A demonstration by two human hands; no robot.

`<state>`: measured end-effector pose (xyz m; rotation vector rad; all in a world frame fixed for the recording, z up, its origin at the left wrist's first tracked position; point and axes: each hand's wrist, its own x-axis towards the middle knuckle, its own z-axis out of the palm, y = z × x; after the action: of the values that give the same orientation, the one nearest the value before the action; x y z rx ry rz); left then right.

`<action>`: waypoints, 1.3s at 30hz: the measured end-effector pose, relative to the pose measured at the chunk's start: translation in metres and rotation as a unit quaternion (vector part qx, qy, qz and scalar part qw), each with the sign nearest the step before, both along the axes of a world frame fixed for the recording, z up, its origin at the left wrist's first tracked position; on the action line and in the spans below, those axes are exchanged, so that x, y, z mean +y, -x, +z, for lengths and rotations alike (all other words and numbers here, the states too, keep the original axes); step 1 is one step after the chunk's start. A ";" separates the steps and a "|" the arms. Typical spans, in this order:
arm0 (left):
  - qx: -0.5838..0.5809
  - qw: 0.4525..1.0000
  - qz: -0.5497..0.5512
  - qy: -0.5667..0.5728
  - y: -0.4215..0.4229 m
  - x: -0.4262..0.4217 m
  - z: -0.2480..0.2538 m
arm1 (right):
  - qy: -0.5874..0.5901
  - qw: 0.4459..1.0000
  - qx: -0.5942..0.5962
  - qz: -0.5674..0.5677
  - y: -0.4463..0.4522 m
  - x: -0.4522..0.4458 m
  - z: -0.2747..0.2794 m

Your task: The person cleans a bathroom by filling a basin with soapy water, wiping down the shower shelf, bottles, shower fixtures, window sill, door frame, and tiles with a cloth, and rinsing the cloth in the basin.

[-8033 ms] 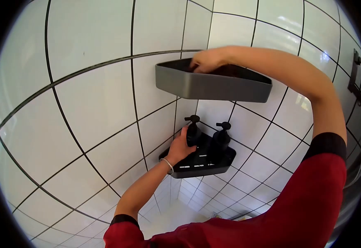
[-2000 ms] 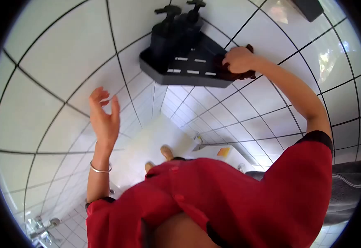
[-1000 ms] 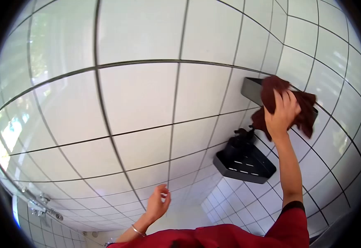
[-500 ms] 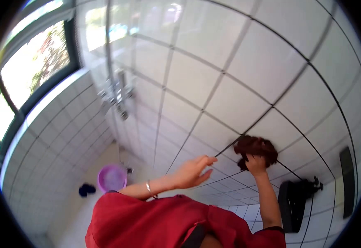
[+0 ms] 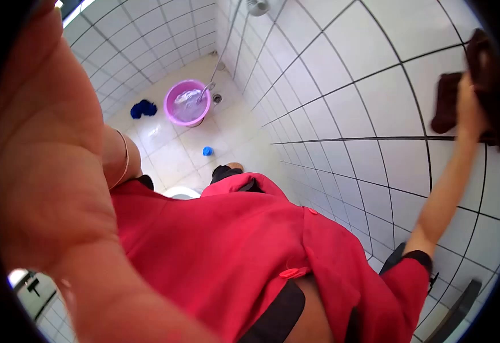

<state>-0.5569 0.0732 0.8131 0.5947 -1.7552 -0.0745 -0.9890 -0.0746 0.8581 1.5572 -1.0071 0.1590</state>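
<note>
On the head view, the right hand (image 5: 470, 114) is gripping the brown cloth (image 5: 446, 103), folds bunching around its fingers, close beside the tiled wall (image 5: 370, 103); contact I'm not confirming. Handling the cloth at that wall is looking like the step in hand, the next move calling for a secure hold. The left hand (image 5: 55, 171) is looming at the lens, fingers escaping view, its state impossible to tell. Below, the pink tub (image 5: 188, 123) is holding apparent water (image 5: 186, 106), a hose (image 5: 218, 66) reaching into it.

Holding right arm (image 5: 447, 183) outstretched to side, with right hand (image 5: 471, 111) curled in grip; holding left hand (image 5: 55, 166) up very close, large in view.
</note>
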 end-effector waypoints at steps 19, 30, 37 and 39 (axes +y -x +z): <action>0.041 0.821 0.502 -0.267 -0.168 0.131 -0.184 | -0.202 0.919 -0.323 0.099 -0.044 -0.022 -0.217; 0.042 0.871 0.300 -0.387 -0.272 0.010 -0.226 | -0.450 0.856 -0.176 0.187 -0.299 -0.102 -0.299; -0.004 0.849 0.299 -0.436 -0.307 -0.006 -0.228 | -0.555 0.817 -0.117 -0.110 -0.379 -0.179 -0.282; 0.005 0.849 0.310 -0.429 -0.317 -0.004 -0.236 | -0.535 0.612 -0.558 0.168 -0.364 -0.198 -0.289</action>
<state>-0.2395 0.0688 0.5772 1.7844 -1.3736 -0.4197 -0.6252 -0.2731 0.5694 2.8746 -1.9644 1.0675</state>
